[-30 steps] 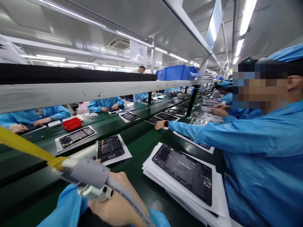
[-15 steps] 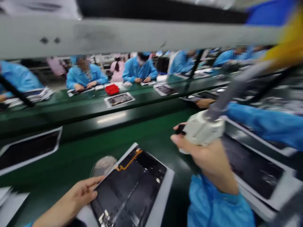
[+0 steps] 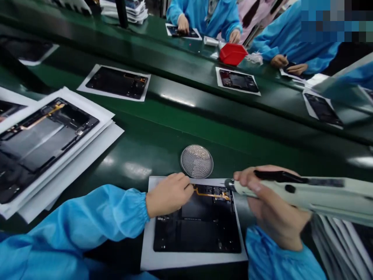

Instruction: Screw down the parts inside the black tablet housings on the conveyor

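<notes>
A black tablet housing with its inside showing (image 3: 201,229) lies on a white sheet (image 3: 166,262) in front of me. An orange flex cable (image 3: 210,193) runs along its upper part. My left hand (image 3: 170,194) is closed over the housing's upper left corner, fingertips curled down; what they pinch, if anything, is hidden. In my right hand (image 3: 271,206) is a pale electric screwdriver (image 3: 305,196) with a black lever. Its tip end points left at the housing's upper right corner; I cannot tell whether it touches. A round dimpled screw tray (image 3: 197,161) sits just beyond the sheet.
Left, a stack of white sheets (image 3: 96,144) bears another open housing (image 3: 43,140). Stacked sheets (image 3: 338,249) stand at lower right. Further housings on paper (image 3: 116,81) lie across the green bench (image 3: 163,136). Opposite, people in blue work beside a red bin (image 3: 232,53).
My view has swung down and left. The housing now lies squarely before me, with my left hand over its upper corner. The screwdriver has come down, nearly level, to the housing.
</notes>
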`<state>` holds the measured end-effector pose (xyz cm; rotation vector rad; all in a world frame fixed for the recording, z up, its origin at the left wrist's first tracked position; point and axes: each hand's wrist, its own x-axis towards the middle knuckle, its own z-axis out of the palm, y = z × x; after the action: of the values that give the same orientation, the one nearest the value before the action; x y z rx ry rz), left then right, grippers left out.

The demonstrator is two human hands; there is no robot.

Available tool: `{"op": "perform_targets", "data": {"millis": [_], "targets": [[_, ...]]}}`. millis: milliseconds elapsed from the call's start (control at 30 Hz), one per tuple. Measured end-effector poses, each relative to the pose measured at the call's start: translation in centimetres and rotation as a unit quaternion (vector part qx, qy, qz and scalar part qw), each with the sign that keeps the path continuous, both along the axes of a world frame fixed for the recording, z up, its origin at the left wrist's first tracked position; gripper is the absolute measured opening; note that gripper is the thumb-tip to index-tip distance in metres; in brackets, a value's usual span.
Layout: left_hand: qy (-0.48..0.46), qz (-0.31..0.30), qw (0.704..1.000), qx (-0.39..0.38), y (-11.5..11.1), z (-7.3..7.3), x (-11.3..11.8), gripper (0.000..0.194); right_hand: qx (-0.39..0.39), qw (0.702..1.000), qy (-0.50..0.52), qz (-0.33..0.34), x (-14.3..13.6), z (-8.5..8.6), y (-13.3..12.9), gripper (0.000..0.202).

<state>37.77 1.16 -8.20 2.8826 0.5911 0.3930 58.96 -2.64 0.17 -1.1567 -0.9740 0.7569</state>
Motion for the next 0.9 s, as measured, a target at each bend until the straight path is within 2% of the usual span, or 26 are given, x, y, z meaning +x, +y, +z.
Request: {"op": "perform_targets", "data": {"millis": [67,167,333,533,733,900], "targets": [[-0.02,-0.005,1.0,-0.002,0.2,-1.1,0.6,0.018,0.012,1.0,0.007,0.019,-1.4,-1.0,0.2,0.022],[-0.032,-0.001,0.999,-0.018,0.6,-1.8,0.8,0.017,0.014,0.999,0.008,0.033,-2.9,-1.9,0.2,0.021],[-0.044,0.002,0.998,-0.047,1.1,-1.6,1.1,0.017,-0.002,0.999,-0.011,0.04,-4.0,-2.3,0.3,0.024],[-0.066,0.001,0.997,-0.03,1.1,-1.6,1.4,0.015,0.005,0.997,-0.006,0.073,-3.9,-3.0,0.3,0.022],[-0.065,-0.023,0.998,-0.014,0.9,-1.7,1.2,0.021,-0.039,0.996,-0.047,0.068,-3.6,-3.7,-0.2,0.021],[-0.071,-0.032,0.997,0.008,0.6,-1.3,1.0,0.021,-0.023,0.995,-0.039,0.09,-3.6,-3.9,-0.1,0.025]]}}
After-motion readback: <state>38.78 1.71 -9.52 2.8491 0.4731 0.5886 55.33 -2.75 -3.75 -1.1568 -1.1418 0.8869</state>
